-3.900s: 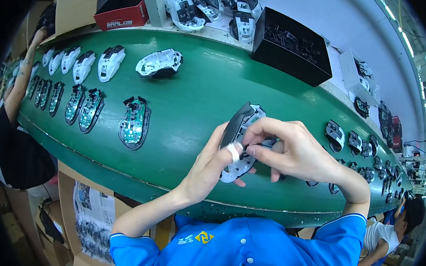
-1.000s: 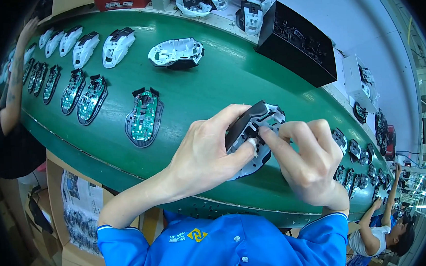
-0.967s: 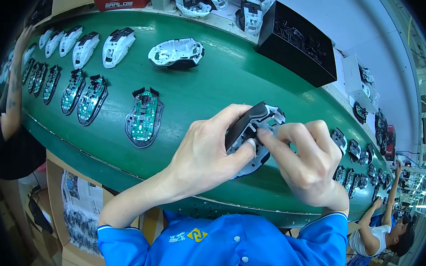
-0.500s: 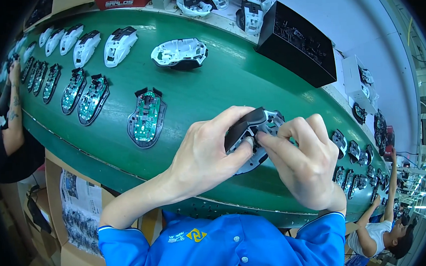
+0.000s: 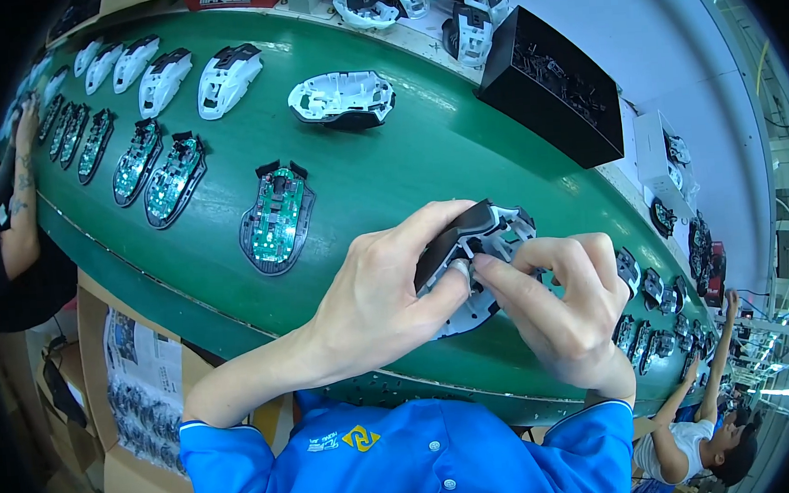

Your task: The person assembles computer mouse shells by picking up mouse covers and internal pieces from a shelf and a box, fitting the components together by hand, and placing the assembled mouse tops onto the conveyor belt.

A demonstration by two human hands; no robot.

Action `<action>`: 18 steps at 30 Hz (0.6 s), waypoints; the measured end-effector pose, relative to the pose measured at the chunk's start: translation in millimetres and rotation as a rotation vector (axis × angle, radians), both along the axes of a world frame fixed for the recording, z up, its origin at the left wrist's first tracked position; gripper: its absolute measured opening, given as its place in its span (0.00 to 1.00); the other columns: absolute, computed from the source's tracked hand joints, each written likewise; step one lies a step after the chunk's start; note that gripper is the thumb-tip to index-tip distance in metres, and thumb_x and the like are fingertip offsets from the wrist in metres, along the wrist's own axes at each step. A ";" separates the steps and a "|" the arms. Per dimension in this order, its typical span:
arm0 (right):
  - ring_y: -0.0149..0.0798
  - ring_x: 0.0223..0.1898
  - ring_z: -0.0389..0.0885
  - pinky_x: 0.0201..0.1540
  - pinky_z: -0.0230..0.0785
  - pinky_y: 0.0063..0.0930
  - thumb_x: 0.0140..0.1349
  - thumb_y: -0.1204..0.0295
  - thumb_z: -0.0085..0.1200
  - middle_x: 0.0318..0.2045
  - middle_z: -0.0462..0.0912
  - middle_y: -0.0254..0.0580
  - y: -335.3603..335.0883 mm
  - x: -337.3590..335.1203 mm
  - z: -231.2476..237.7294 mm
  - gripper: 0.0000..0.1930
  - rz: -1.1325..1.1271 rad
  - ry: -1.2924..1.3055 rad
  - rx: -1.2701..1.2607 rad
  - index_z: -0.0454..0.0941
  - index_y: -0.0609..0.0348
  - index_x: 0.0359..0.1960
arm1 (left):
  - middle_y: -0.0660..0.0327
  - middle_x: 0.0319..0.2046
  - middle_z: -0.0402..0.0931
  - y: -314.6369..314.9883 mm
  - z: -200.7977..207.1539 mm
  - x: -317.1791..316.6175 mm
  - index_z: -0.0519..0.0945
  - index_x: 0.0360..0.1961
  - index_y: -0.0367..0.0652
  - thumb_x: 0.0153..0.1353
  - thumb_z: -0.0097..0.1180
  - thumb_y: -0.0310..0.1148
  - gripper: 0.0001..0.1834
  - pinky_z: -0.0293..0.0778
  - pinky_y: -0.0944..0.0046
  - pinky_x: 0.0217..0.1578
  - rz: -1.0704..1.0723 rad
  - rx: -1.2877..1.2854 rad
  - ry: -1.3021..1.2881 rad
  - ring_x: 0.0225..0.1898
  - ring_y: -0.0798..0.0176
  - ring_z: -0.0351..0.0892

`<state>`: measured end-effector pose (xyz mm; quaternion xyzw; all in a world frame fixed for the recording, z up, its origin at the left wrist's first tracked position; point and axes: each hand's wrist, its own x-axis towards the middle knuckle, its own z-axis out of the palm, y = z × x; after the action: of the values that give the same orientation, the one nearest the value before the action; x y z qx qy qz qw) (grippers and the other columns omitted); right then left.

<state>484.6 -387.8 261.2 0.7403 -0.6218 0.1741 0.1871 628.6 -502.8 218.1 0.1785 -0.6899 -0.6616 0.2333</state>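
Observation:
My left hand (image 5: pixel 384 292) is wrapped round a black and white computer mouse shell (image 5: pixel 475 309), holding it tilted above the green table with its hollow inside toward me. The left thumb presses into the shell. My right hand (image 5: pixel 565 308) has its fingers curled, and its fingertips reach the inner posts of the shell beside my left thumb. Whatever small part sits between those fingertips is hidden. Left of my hands lies a mouse base (image 5: pixel 275 219) with a green circuit board. Farther off, another mouse shell (image 5: pixel 342 100) rests with its hollow side up.
Rows of white mouse shells (image 5: pixel 229 80) and circuit-board bases (image 5: pixel 175 180) line the left of the green table (image 5: pixel 390 170). A black bin (image 5: pixel 548 92) of small dark parts stands at the back right. Co-workers sit at both ends; a cardboard box (image 5: pixel 147 478) is below left.
The right hand's fingers have shifted slightly at the shell's inside, with the index finger now straighter. Table items appear slightly shifted in view. The left hand keeps its hold.

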 end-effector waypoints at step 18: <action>0.38 0.38 0.78 0.30 0.75 0.27 0.40 0.73 0.71 0.44 0.73 0.44 -14.3 7.4 -8.2 0.43 -0.169 -0.744 0.075 0.62 0.55 0.61 | 0.60 0.32 0.76 -11.9 -7.2 -1.3 0.76 0.45 0.34 0.53 0.56 0.21 0.16 0.69 0.72 0.26 0.102 0.024 0.067 0.27 0.75 0.72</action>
<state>492.0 -402.1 253.0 0.5790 -0.7118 0.3922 -0.0648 627.4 -514.7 210.9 0.1941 -0.6638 -0.6626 0.2875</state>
